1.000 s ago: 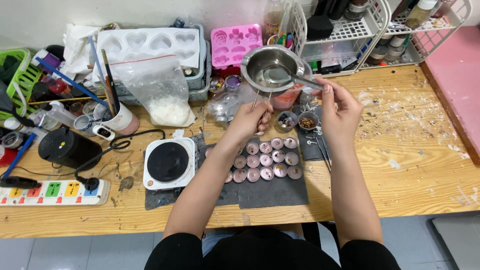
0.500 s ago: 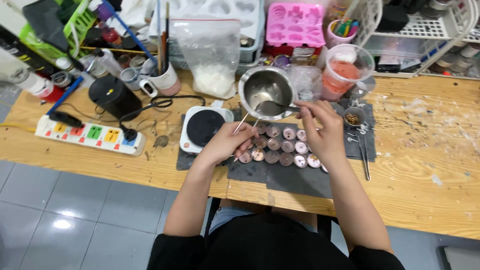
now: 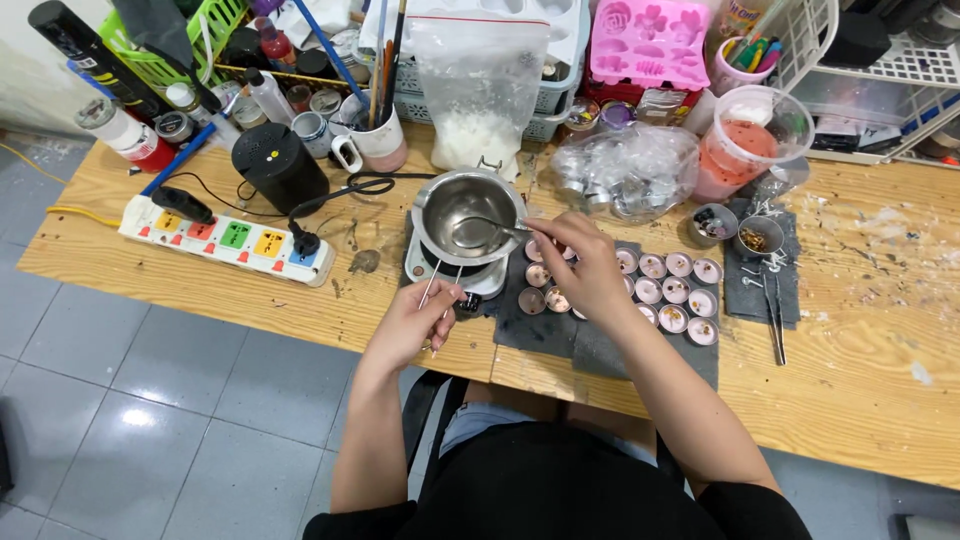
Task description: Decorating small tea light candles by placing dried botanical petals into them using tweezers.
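Right hand (image 3: 585, 265) holds pot (image 3: 468, 215), handle pointing right.

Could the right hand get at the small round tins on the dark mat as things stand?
Probably yes: the right hand hovers right over the tins, open from above, but it holds a spoon in the pot.

Glossy metal pot (image 3: 468, 215) — rough wooden table (image 3: 860, 330) — mat (image 3: 545, 330), perhaps matt felt.

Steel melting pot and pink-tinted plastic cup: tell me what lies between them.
In the head view, between the steel melting pot and the pink-tinted plastic cup lies a clear plastic bag of small metal cups, on the wooden table.
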